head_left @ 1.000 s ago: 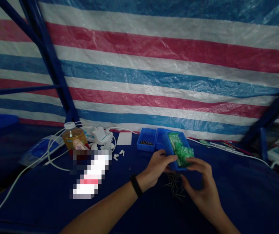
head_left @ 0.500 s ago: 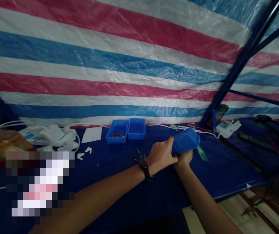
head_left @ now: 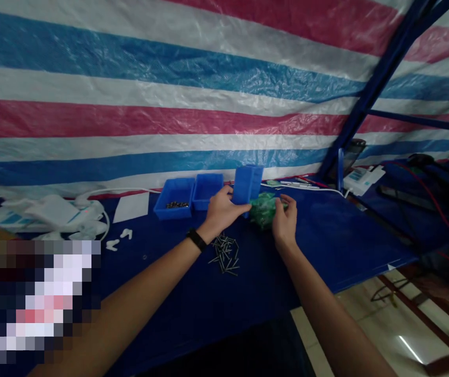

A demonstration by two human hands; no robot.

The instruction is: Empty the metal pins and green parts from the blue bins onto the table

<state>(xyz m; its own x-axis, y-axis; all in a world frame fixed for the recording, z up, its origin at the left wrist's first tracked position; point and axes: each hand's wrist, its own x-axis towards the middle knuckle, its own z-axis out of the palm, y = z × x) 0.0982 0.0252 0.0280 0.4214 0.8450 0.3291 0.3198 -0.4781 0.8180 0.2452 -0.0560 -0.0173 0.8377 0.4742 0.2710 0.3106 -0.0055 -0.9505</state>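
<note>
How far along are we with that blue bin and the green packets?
Done: the green packets lie out on the blue table, beside a pile of screws. In hand: the left hand holds the blue bin tipped on end; the right hand touches the packets. Left: the bin is not yet set down.

Dim, soft lighting; blurred, stretched left edge.

1. My left arm reaches forward from the lower left, forearm bare, with a dark band on the wrist.
2. My left hand point(head_left: 222, 208) is closed around the lower part of the tipped blue bin point(head_left: 247, 184), thumb towards the right.
3. My right arm comes up from the lower right edge, nearly straight.
4. My right hand point(head_left: 284, 222) sits just right of that bin and lower, fingers curled loosely, fingertips up.
5. The two hands are near each other, not touching.
</note>
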